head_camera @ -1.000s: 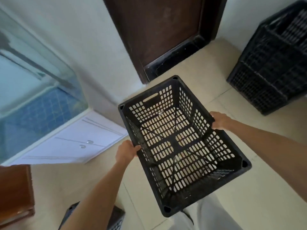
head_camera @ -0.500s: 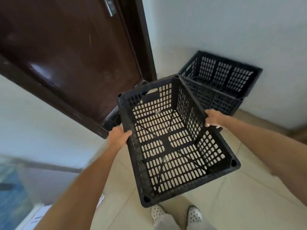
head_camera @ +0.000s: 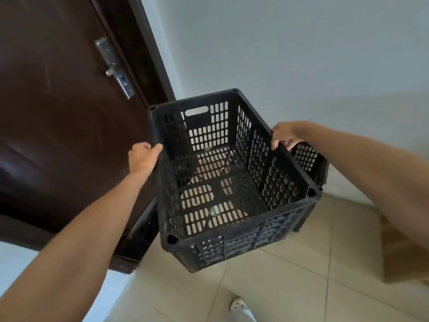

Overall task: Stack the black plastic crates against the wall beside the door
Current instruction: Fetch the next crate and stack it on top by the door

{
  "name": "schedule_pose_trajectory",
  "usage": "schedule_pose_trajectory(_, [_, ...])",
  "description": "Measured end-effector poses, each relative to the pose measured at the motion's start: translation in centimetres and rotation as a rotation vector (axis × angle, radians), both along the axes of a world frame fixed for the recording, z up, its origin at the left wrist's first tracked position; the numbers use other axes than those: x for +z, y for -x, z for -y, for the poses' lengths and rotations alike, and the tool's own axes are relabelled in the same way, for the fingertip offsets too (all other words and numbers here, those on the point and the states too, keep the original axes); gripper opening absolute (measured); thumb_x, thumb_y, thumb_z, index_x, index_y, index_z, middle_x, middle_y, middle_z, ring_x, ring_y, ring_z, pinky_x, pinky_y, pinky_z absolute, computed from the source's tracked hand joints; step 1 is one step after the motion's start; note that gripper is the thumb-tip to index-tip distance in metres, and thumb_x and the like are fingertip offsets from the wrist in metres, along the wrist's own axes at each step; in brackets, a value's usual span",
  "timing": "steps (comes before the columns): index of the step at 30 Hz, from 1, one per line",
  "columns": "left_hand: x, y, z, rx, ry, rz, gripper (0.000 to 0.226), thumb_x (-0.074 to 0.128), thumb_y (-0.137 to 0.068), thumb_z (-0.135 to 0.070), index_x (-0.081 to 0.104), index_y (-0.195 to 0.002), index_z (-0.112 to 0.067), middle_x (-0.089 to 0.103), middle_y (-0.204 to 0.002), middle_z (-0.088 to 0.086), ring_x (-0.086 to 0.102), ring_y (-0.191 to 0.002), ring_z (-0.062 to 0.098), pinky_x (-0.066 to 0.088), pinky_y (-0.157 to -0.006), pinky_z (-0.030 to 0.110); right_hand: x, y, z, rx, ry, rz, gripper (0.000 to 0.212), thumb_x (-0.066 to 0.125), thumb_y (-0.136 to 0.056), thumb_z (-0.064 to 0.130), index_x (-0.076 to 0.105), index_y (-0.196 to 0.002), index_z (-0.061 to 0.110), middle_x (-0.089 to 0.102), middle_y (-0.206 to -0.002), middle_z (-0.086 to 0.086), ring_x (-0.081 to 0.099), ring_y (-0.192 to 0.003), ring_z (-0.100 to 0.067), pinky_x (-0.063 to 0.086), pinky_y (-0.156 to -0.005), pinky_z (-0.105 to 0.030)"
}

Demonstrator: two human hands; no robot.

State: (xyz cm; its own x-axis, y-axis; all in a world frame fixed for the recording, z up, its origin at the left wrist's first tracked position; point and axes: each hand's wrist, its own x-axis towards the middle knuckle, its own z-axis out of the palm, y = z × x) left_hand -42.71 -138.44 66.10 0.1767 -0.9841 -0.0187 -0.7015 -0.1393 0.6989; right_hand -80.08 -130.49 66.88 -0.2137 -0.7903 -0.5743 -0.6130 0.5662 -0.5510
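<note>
I carry an empty black plastic crate point(head_camera: 232, 182) with slotted walls in the air before me. My left hand point(head_camera: 142, 156) grips its left rim and my right hand point(head_camera: 284, 135) grips its right rim. Behind and below it, mostly hidden, another black crate point(head_camera: 308, 159) stands on the floor against the white wall point(head_camera: 290, 54). The held crate hangs just over and in front of that crate. The dark brown door point(head_camera: 58, 112) is to the left.
The door has a metal handle point(head_camera: 116, 70) and a dark frame point(head_camera: 148, 66) beside the wall. Beige floor tiles point(head_camera: 290, 287) lie below. A brown wooden thing point(head_camera: 401, 256) shows at the right edge. My shoe point(head_camera: 238, 303) is at the bottom.
I have turned and stepped from the glass tank towards the door and wall. The held crate has come up over the crate on the floor, now covering most of it.
</note>
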Motion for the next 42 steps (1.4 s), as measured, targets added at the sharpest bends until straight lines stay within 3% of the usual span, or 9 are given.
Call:
schedule_pose_trajectory(4, [1.7,2.1,4.3,-0.068,0.016,0.013,0.029,0.064,-0.084,-0.036,0.058,-0.067,-0.014,0.066,-0.079,0.012,0.061,-0.082,0.031,0.042,-0.072,0.035,2.0,1.8,2.8,-0.054,0.042,-0.024,0.045,0.061,-0.085,-0.008,0.049,-0.128,-0.002,0.062,-0.113,-0.027,0.065,-0.092,-0.035,0.056,-0.085,-0.043])
schedule_pose_trajectory(8, [0.9,5.2,7.1,-0.154,-0.01,0.061,0.028,0.065,-0.086,-0.035,0.058,-0.07,-0.013,0.066,-0.072,0.009,0.064,-0.064,0.024,0.046,-0.069,0.034,1.5,4.6,4.8,-0.092,0.076,-0.077,0.044,0.061,-0.085,-0.008,0.049,-0.126,-0.003,0.06,-0.117,-0.026,0.066,-0.092,-0.035,0.057,-0.08,-0.041])
schedule_pose_trajectory(11, [-0.7,8.3,8.7,-0.225,-0.046,0.088,0.03,0.067,-0.086,-0.032,0.057,-0.066,-0.013,0.068,-0.064,0.009,0.068,-0.065,0.024,0.051,-0.079,0.036,0.1,7.8,5.8,-0.124,0.069,-0.111,0.046,0.063,-0.083,-0.009,0.049,-0.126,-0.003,0.058,-0.123,-0.027,0.063,-0.105,-0.038,0.054,-0.09,-0.045])
schedule_pose_trajectory(18, [-3.6,17.7,12.2,-0.288,-0.135,0.157,0.031,0.067,-0.087,-0.027,0.07,-0.075,0.002,0.071,-0.066,0.013,0.071,-0.075,0.026,0.052,-0.079,0.036,-2.7,17.2,9.1,-0.118,-0.028,-0.139,0.04,0.061,-0.084,-0.011,0.051,-0.123,-0.006,0.058,-0.124,-0.026,0.058,-0.091,-0.034,0.051,-0.076,-0.035])
schedule_pose_trajectory(21, [-4.1,21.4,13.4,-0.282,-0.158,0.174,0.034,0.066,-0.089,-0.028,0.072,-0.087,0.006,0.073,-0.071,0.016,0.072,-0.078,0.028,0.054,-0.085,0.039,-3.3,21.2,11.2,-0.087,-0.065,-0.144,0.042,0.061,-0.085,-0.01,0.05,-0.126,-0.007,0.056,-0.128,-0.025,0.056,-0.094,-0.033,0.051,-0.081,-0.037])
schedule_pose_trajectory(26, [-4.9,26.2,14.6,-0.261,-0.19,0.192,0.058,0.053,-0.098,-0.048,0.073,-0.082,0.003,0.073,-0.071,0.018,0.072,-0.078,0.029,0.053,-0.092,0.04,-3.9,26.4,14.8,-0.027,-0.072,-0.128,0.049,0.061,-0.084,-0.011,0.046,-0.131,-0.008,0.05,-0.136,-0.026,0.057,-0.114,-0.04,0.05,-0.097,-0.045])
schedule_pose_trajectory(30, [-6.1,29.2,14.7,-0.247,-0.241,0.194,0.06,0.051,-0.099,-0.049,0.073,-0.084,0.006,0.074,-0.072,0.019,0.073,-0.081,0.028,0.053,-0.093,0.042,-5.2,30.0,17.8,0.047,-0.078,-0.152,0.057,0.06,-0.084,-0.013,0.039,-0.137,-0.008,0.046,-0.139,-0.03,0.052,-0.121,-0.043,0.047,-0.1,-0.051])
schedule_pose_trajectory(38, [-8.0,34.2,12.5,-0.19,-0.375,0.095,0.052,0.052,-0.099,-0.047,0.058,-0.067,-0.006,0.075,-0.074,0.02,0.074,-0.078,0.026,0.054,-0.086,0.039,-7.7,34.5,23.3,0.267,-0.042,-0.415,0.055,0.067,-0.082,-0.006,0.045,-0.133,-0.009,0.054,-0.132,-0.027,0.054,-0.119,-0.043,0.047,-0.099,-0.047])
schedule_pose_trajectory(42, [-9.8,36.2,11.6,-0.146,-0.473,0.064,0.061,0.046,-0.1,-0.05,0.068,-0.068,-0.003,0.075,-0.072,0.015,0.073,-0.072,0.02,0.052,-0.09,0.034,-9.1,36.2,25.7,0.377,-0.004,-0.551,0.05,0.064,-0.083,-0.001,0.05,-0.131,-0.005,0.054,-0.132,-0.024,0.055,-0.117,-0.038,0.048,-0.097,-0.043])
